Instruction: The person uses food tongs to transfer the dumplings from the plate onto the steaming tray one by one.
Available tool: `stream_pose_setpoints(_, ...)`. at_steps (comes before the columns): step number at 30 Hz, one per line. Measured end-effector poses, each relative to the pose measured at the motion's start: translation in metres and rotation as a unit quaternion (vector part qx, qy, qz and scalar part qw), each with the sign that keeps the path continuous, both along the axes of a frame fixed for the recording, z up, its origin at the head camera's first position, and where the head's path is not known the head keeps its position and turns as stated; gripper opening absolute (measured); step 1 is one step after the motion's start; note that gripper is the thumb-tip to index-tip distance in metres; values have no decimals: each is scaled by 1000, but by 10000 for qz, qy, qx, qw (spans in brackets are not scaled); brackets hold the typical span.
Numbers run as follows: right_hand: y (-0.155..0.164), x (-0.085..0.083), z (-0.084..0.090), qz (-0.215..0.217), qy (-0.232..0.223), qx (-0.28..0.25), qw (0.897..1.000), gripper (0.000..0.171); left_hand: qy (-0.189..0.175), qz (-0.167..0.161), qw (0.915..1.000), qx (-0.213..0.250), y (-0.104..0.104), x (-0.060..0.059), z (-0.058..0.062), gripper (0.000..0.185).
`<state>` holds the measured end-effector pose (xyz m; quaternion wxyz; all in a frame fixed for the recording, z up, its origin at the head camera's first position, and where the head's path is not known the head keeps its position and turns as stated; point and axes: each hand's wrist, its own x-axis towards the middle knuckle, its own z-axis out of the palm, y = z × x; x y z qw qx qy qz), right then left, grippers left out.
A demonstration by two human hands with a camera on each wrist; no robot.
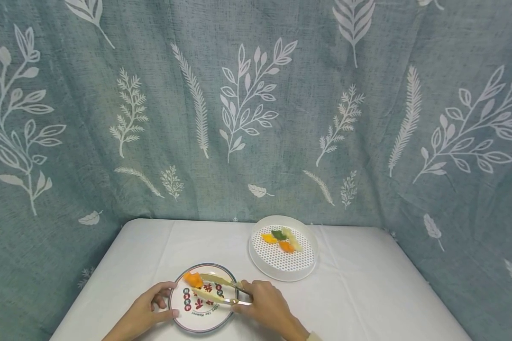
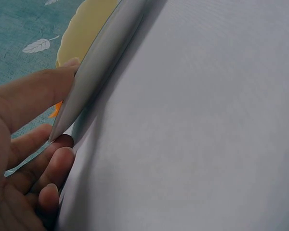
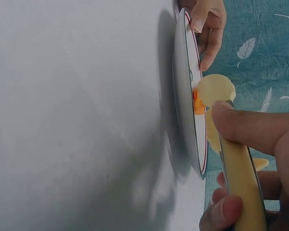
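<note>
A round plate (image 1: 205,318) with red and dark printed marks lies near the table's front edge. My left hand (image 1: 165,300) grips its left rim, thumb on top and fingers beneath; the left wrist view shows the thumb (image 2: 36,91) pressed on the plate's edge (image 2: 103,53). My right hand (image 1: 241,296) grips pale yellow tongs (image 1: 217,282), whose tips pinch an orange food piece (image 1: 193,279) over the plate's upper left. In the right wrist view the tongs (image 3: 238,168) reach the orange piece (image 3: 197,103) at the plate (image 3: 183,96).
A white perforated round tray (image 1: 281,265) stands behind and right of the plate, holding orange, green and pale food pieces (image 1: 281,239). A white cloth (image 1: 367,293) covers the table. A blue-green leaf-print curtain (image 1: 256,118) closes off the back and sides.
</note>
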<state>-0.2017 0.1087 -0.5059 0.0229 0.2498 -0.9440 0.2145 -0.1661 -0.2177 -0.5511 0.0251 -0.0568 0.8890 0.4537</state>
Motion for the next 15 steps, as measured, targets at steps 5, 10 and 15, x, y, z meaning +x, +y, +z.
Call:
stream_pose_setpoints(5, -6, -5, -5, -180, -85, 12, 9998, 71, 17, 60, 10000, -59, 0, 0, 0, 82)
stream_pose_setpoints(10, -9, -8, -7, -231, -328, -239, 9989, 73, 11, 53, 10000, -18, 1, 0, 0, 81)
stream_pose_setpoints(15, -10, -12, -13, -485, -915, -633, 9926, 78, 45, 64, 10000, 10, 0, 1, 0, 80)
